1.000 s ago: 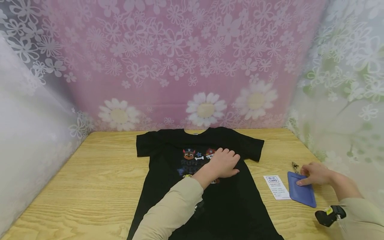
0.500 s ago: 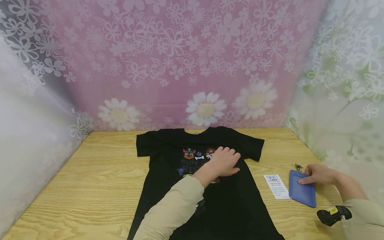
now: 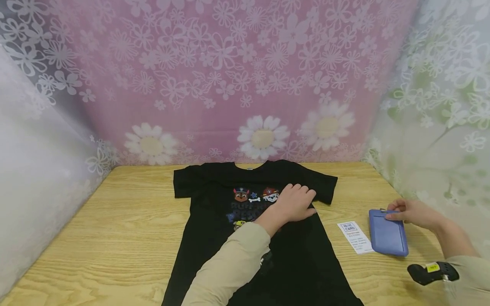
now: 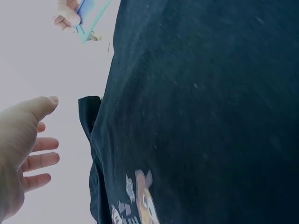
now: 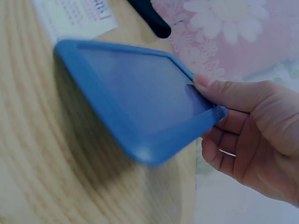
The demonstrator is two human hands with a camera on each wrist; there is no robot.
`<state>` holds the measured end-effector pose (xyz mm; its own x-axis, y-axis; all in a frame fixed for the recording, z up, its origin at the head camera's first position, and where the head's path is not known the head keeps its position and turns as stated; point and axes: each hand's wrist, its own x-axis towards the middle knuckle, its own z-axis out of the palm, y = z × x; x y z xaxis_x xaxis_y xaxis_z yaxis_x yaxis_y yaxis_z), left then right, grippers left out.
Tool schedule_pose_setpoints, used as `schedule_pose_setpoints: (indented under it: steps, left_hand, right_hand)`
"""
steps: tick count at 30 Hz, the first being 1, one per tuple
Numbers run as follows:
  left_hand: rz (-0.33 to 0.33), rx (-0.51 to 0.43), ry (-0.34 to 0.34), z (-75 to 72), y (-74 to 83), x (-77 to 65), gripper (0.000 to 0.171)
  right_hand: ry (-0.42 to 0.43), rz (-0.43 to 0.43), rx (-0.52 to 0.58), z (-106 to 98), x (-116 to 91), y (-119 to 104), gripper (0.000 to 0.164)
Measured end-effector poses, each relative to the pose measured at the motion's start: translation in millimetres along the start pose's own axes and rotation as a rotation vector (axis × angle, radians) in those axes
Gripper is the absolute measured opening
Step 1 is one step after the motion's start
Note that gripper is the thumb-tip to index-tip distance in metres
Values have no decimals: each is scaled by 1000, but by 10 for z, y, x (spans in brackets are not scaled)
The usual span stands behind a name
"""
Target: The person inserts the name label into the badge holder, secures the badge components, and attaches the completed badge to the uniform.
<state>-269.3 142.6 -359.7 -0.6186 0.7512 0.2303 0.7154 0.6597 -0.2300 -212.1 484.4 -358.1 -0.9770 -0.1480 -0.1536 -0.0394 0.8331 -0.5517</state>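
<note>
Head view, four o'clock: pinching rectangular blue plastic holder (image 3: 389, 236) in right grip (image 3: 412, 213), now seemingly lifted free, with left grip (image 3: 293, 203) spread.

Two hands (image 3: 292, 202) (image 3: 415, 215), one T-shirt (image 3: 218, 225), one cardholder (image 3: 388, 234), one card (image 3: 355, 238).

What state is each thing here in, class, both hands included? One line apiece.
Black T-shirt: spread out, print facing up
Blue card holder: held, tilted
White card: lying flat, print facing up
Left hand: fingers relaxed, holding nothing
Right hand: pinching the holder's edge
</note>
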Motion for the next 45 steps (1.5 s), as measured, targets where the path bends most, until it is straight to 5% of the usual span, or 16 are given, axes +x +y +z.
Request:
schedule_pose_setpoints:
  steps: [21, 33, 37, 45]
  left_hand:
    - [-101, -189, 11, -178, 299, 232, 41]
    - [-169, -404, 23, -165, 295, 261, 47]
    - [-176, -509, 42, -192, 283, 259, 44]
    - [-176, -579, 66, -232, 267, 242, 36]
  right_hand:
    - [143, -85, -19, -123, 7, -488, 51]
    - [193, -164, -26, -12, 73, -919, 42]
    - [179, -175, -20, 25, 105, -991, 44]
    - [173, -210, 17, 77, 193, -1045, 41]
